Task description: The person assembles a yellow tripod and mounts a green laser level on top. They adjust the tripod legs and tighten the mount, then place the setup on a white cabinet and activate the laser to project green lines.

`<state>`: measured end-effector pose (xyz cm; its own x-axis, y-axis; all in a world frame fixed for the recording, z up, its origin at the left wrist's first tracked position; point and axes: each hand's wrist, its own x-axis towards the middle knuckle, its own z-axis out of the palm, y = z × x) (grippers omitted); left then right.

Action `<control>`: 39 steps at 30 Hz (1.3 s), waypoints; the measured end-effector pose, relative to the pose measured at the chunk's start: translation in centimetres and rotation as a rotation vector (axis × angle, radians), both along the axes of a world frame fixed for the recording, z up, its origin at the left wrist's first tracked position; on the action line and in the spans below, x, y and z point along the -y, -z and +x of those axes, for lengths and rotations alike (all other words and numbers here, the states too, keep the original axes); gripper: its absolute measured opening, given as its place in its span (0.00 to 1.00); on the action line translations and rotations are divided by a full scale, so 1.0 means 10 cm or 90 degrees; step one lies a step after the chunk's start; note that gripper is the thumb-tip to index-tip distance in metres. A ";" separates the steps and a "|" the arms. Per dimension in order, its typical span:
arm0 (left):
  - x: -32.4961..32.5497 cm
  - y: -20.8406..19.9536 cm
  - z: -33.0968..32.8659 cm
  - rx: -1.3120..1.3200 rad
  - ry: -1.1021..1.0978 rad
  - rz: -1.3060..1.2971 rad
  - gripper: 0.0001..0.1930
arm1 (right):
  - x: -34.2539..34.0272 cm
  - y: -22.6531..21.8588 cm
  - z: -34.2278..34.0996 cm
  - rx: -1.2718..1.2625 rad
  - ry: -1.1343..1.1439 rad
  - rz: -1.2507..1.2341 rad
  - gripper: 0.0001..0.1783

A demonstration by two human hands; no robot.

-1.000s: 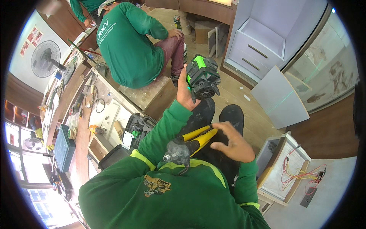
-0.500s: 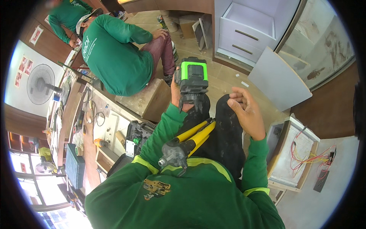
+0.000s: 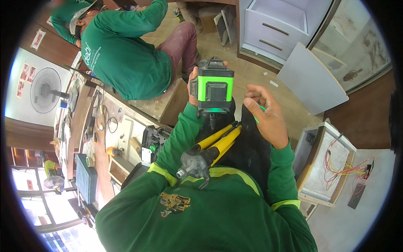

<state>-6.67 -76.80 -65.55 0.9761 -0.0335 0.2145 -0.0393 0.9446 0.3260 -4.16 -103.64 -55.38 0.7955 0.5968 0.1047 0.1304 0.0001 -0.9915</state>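
My left hand grips a black and bright green laser level from its far side, upright above my lap. Most of those fingers are hidden behind its body. To the right, over my knee, my right hand is empty, its fingers loosely bent and apart from the thumb. Thin green laser lines cross that hand near the palm. A folded tripod with yellow legs leans between my thighs; its dusty grey head lies against my belly.
A co-worker in a green shirt sits ahead on the left, on a wooden box. Tools and an open black case lie left. A loose white panel leans by drawers; at right, wires hang over a wooden frame.
The laser level has turned and come up slightly in my left hand. Green light now shows below it and on my right hand. The co-worker has lifted an arm from the knee.
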 end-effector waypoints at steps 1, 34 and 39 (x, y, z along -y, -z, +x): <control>0.01 -0.03 -0.02 -0.043 -0.037 0.021 0.48 | -0.01 -0.01 -0.02 -0.007 0.007 0.004 0.25; 0.88 -1.30 -0.20 0.000 -0.090 0.693 0.50 | 0.50 0.95 0.41 -0.391 0.005 0.521 0.44; 0.92 -1.35 -0.17 0.054 -0.072 0.684 0.48 | 0.76 1.55 0.67 -0.240 0.226 0.426 0.47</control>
<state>-8.41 -85.97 -52.08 0.9687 -0.1555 0.1935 -0.1694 0.1559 0.9731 2.50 -111.22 -70.85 0.9765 0.2122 0.0376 -0.1058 0.6238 -0.7744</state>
